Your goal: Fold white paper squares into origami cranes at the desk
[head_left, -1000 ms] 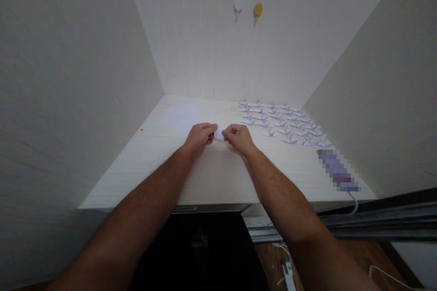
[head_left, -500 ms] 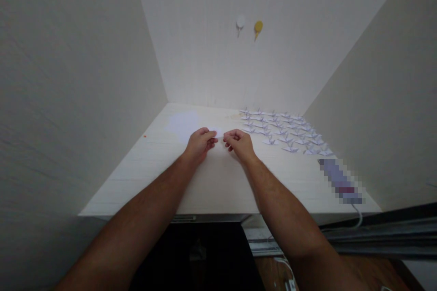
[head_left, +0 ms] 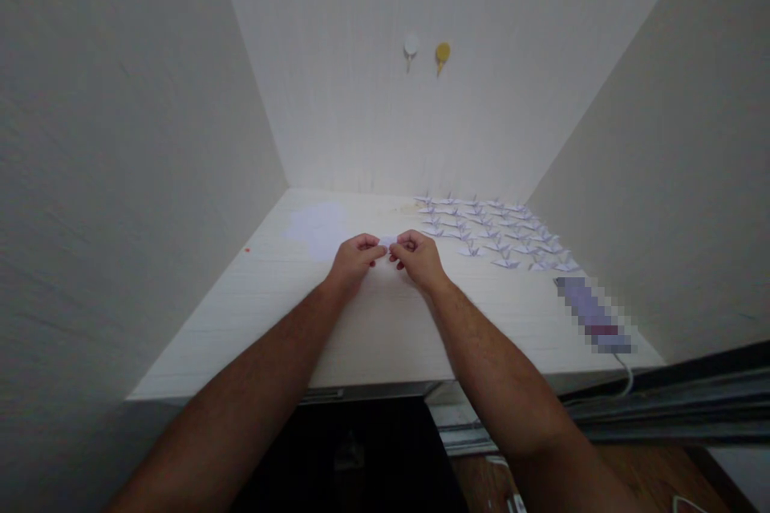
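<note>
A small piece of white paper (head_left: 388,240) is held between my two hands above the middle of the table. My left hand (head_left: 356,260) pinches its left side with thumb and fingers. On the other side, my right hand (head_left: 419,258) grips it the same way, the fingertips of both hands close together. Most of the paper is hidden behind the fingers, so its folds cannot be made out. Several folded white paper cranes (head_left: 481,228) stand in rows to the right of my right hand. Loose white paper sheets (head_left: 316,228) lie spread beyond my left hand.
The white table (head_left: 385,337) is bounded by walls at the back and both sides. A blurred-out flat object (head_left: 593,314) with a cable (head_left: 626,381) lies near the right edge. A white hook (head_left: 411,45) and a yellow hook (head_left: 443,53) are on the back wall. A tiny orange bit (head_left: 247,250) lies left.
My hands have come closer together, and the right fingertips now meet the paper beside the left ones. The whole view has shifted slightly.
</note>
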The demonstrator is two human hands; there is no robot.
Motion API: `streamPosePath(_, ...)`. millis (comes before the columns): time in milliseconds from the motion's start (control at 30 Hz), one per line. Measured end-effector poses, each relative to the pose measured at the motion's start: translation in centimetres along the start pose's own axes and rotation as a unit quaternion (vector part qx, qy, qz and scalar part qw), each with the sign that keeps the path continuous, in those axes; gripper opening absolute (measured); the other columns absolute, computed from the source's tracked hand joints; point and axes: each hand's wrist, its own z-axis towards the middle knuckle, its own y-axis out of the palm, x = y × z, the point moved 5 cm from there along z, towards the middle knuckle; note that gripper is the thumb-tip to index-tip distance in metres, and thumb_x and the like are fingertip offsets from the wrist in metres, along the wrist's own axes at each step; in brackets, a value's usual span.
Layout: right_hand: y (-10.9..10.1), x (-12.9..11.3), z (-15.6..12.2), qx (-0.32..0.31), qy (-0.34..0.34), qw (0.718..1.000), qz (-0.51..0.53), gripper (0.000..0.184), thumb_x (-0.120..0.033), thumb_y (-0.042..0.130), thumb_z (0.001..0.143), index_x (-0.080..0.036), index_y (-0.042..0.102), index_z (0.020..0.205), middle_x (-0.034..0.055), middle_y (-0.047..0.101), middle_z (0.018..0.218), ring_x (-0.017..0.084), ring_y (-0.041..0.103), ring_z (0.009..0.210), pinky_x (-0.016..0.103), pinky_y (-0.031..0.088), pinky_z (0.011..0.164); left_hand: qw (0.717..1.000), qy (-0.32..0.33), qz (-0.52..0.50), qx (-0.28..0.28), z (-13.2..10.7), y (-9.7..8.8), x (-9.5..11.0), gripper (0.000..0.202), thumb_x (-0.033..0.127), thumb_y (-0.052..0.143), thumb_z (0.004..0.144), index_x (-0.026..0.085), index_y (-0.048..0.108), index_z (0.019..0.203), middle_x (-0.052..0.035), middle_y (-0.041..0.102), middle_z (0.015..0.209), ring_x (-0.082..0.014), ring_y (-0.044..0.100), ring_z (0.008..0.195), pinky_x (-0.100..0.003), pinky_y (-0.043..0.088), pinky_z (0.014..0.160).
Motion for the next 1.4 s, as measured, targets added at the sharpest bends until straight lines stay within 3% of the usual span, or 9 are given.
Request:
streamPosePath(100, 0.1, 0.0, -0.1, -0.02, 0.016, 0.999, -0.033, 0.012, -0.024, 0.064, 0.066, -0.017, 0.054, 0.069, -0.0039, 0.056, 0.048, 0.009, 0.051, 0.041, 0.018, 0.038, 0.039, 0.999, 0.01, 0.04, -0.029, -0.1, 0.2, 0.4, 0.017, 0.022, 0.07, 0.058, 0.015, 0.062, 0.072, 0.0042, 0.056, 0.053, -0.0081, 0.047, 0.047, -0.021, 0.034, 0.047)
streamPosePath(200, 0.2, -0.2, -0.3, -0.04, 0.011, 0.998, -0.049, 0.009, -0.021, 0.062, 0.065, -0.017, 0.057, 0.071, -0.0042, 0.057, 0.049, 0.009, 0.052, 0.041, 0.017, 0.037, 0.039, 0.998, 0.017, 0.061, -0.023, -0.2, 0.1, 0.7, 0.014, 0.022, 0.069, 0.059, 0.015, 0.063, 0.07, 0.0032, 0.057, 0.051, -0.0089, 0.048, 0.045, -0.022, 0.035, 0.047)
streamPosePath(400, -0.1, -0.5, -0.2, -0.018, -0.007, 1.0, -0.017, 0.015, -0.016, 0.06, 0.062, -0.017, 0.059, 0.076, -0.0065, 0.057, 0.047, 0.009, 0.052, 0.039, 0.017, 0.038, 0.039, 0.999, 0.016, 0.016, -0.036, -0.3, 0.3, 0.6, 0.018, 0.019, 0.07, 0.057, 0.014, 0.064, 0.073, 0.001, 0.061, 0.054, -0.0099, 0.052, 0.046, -0.023, 0.04, 0.049)
streamPosePath(567, 0.0, -0.2, -0.1, -0.037, -0.002, 0.998, 0.048, 0.013, -0.018, 0.063, 0.061, -0.017, 0.061, 0.073, -0.0065, 0.057, 0.045, 0.009, 0.05, 0.037, 0.018, 0.039, 0.039, 0.999, 0.023, -0.018, -0.03, -0.4, 0.3, 0.9, 0.015, 0.014, 0.068, 0.056, 0.016, 0.062, 0.069, 0.0043, 0.056, 0.048, -0.0085, 0.049, 0.043, -0.021, 0.038, 0.047)
streamPosePath(833, -0.1, 0.9, 0.3, -0.054, 0.031, 0.99, 0.123, 0.009, -0.019, 0.066, 0.057, -0.015, 0.064, 0.065, -0.0012, 0.062, 0.047, 0.012, 0.057, 0.041, 0.023, 0.049, 0.044, 0.995, -0.04, -0.087, -0.036, -0.2, 0.2, 0.0, 0.014, 0.012, 0.069, 0.052, 0.014, 0.063, 0.065, 0.001, 0.06, 0.054, -0.0101, 0.053, 0.047, -0.024, 0.041, 0.05)
streamPosePath(1000, -0.1, 0.9, 0.2, -0.069, 0.036, 0.989, 0.129, 0.009, -0.024, 0.064, 0.062, -0.015, 0.065, 0.065, -0.0009, 0.063, 0.051, 0.012, 0.058, 0.042, 0.025, 0.05, 0.046, 0.991, -0.067, -0.102, -0.06, -0.2, 0.2, -0.1, 0.017, 0.023, 0.072, 0.057, 0.013, 0.061, 0.065, -0.0022, 0.062, 0.058, -0.0127, 0.057, 0.052, -0.026, 0.043, 0.053)
streamPosePath(1133, -0.1, 1.0, 0.1, -0.054, 0.039, 0.994, 0.088, 0.015, -0.029, 0.069, 0.063, -0.016, 0.062, 0.067, -0.0016, 0.062, 0.052, 0.011, 0.057, 0.043, 0.024, 0.049, 0.046, 0.998, -0.032, -0.035, -0.03, -0.1, -0.3, 0.1, 0.025, 0.018, 0.076, 0.053, 0.016, 0.058, 0.071, 0.0032, 0.059, 0.055, -0.0097, 0.053, 0.048, -0.024, 0.041, 0.052)
streamPosePath(1267, 0.0, 1.4, 0.1, -0.051, 0.076, 0.995, 0.028, 0.017, -0.03, 0.069, 0.062, -0.015, 0.06, 0.067, -0.0011, 0.061, 0.05, 0.01, 0.055, 0.043, 0.022, 0.045, 0.044, 0.999, 0.019, 0.038, -0.018, 0.0, -0.5, 0.4, 0.024, 0.019, 0.075, 0.056, 0.016, 0.06, 0.074, 0.0028, 0.061, 0.057, -0.0092, 0.053, 0.05, -0.023, 0.039, 0.053)
streamPosePath(1400, -0.2, 1.0, 0.2, -0.063, 0.056, 0.996, -0.01, 0.014, -0.028, 0.066, 0.064, -0.014, 0.061, 0.065, -0.0026, 0.057, 0.046, 0.008, 0.049, 0.041, 0.019, 0.037, 0.042, 0.996, 0.051, 0.07, -0.013, 0.1, -0.5, 0.6, 0.026, 0.019, 0.076, 0.055, 0.016, 0.058, 0.073, 0.003, 0.061, 0.058, -0.0097, 0.053, 0.051, -0.022, 0.038, 0.052)
